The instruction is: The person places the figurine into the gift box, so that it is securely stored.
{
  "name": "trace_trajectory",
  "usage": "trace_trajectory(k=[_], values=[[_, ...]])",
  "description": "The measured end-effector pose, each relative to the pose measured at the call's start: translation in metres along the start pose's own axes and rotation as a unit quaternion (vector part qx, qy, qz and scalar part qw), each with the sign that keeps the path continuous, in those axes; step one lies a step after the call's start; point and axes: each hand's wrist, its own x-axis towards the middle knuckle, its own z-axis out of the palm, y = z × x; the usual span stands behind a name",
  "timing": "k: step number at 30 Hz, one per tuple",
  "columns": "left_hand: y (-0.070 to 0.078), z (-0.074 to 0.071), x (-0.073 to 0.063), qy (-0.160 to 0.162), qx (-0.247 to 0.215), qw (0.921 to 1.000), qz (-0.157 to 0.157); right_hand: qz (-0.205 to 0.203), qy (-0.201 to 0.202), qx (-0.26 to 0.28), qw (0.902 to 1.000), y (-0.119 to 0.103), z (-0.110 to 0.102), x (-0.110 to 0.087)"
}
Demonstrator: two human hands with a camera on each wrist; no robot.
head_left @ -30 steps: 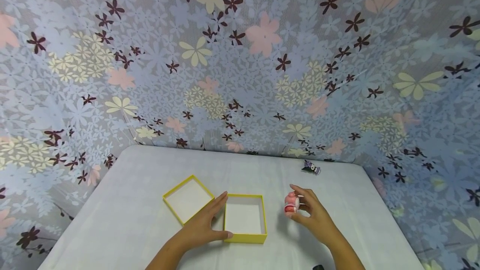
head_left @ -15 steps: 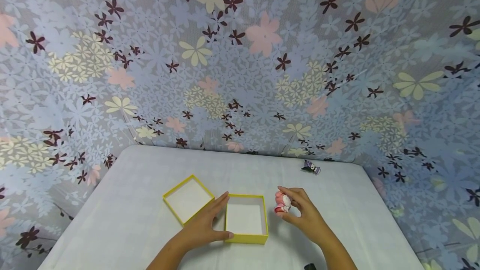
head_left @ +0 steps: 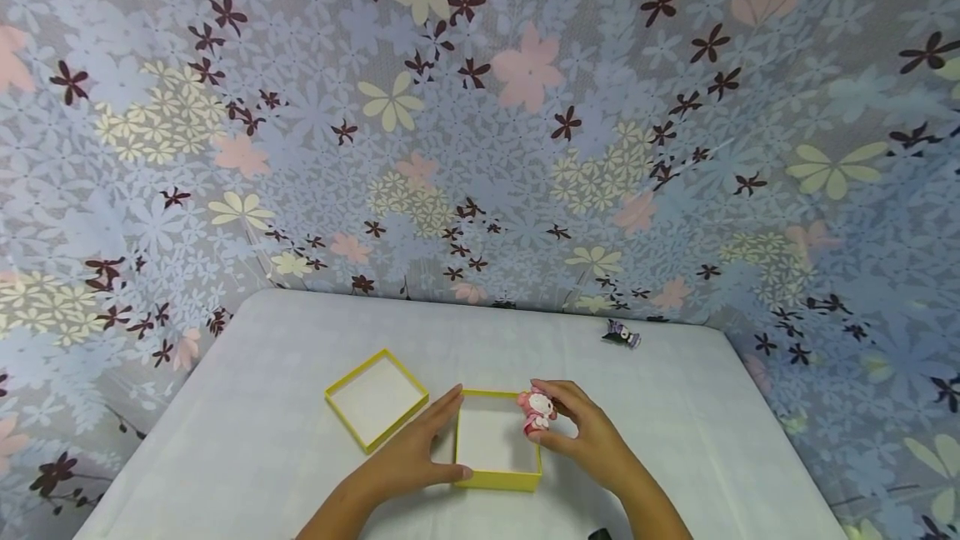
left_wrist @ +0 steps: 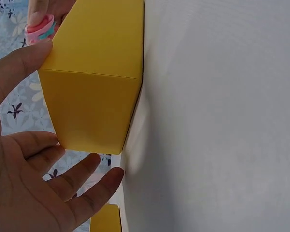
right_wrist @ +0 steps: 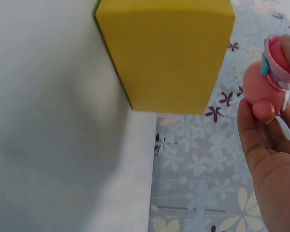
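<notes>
Low in the frame, right of centre, the right hand (head_left: 585, 432) pinches a pink figurine (head_left: 537, 411) between its thumb and fingers, above the right rim of a yellow box (head_left: 498, 481). The right wrist view shows the figurine above rim level and apart from the walls; such a fingertip hold, from the sides, probably serves to leave the underside unobstructed.

The left hand (head_left: 416, 457) spans the box's left side with its fingers extended and spread, the thumb touching the near left corner and a fingertip near the far one, likely to brace the box against sliding. It seems placed there so the open top stays uncovered.

The shallow lid (head_left: 377, 402) lies rim up at left on the desk (head_left: 247, 423), apparently set aside for access. A dark purple figurine (head_left: 622, 334) lies near the desk's far edge, well apart from both hands.
</notes>
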Motion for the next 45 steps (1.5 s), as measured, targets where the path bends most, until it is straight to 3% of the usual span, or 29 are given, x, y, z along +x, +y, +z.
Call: trace_trajectory(k=[6, 12, 21, 38, 45], values=[[0.003, 0.001, -0.001, 0.003, 0.006, 1.0000, -0.001, -0.041, -0.012, -0.007, 0.9991, -0.003, 0.009, -0.001], [0.002, 0.002, 0.002, -0.003, 0.006, 0.9999, -0.010, -0.056, -0.045, -0.006, 0.9974, -0.005, 0.019, 0.004], [0.001, 0.002, 0.000, -0.002, -0.002, 1.0000, -0.006, -0.039, -0.095, -0.002, 0.9947, -0.008, 0.031, 0.011], [-0.003, 0.001, 0.001, -0.004, -0.024, 0.9997, -0.002, -0.014, -0.124, -0.027, 0.9918, -0.015, 0.049, 0.022], [-0.002, 0.001, 0.000, -0.005, -0.033, 0.9995, 0.001, -0.010, -0.132, -0.096, 0.9865, -0.016, 0.054, 0.026]])
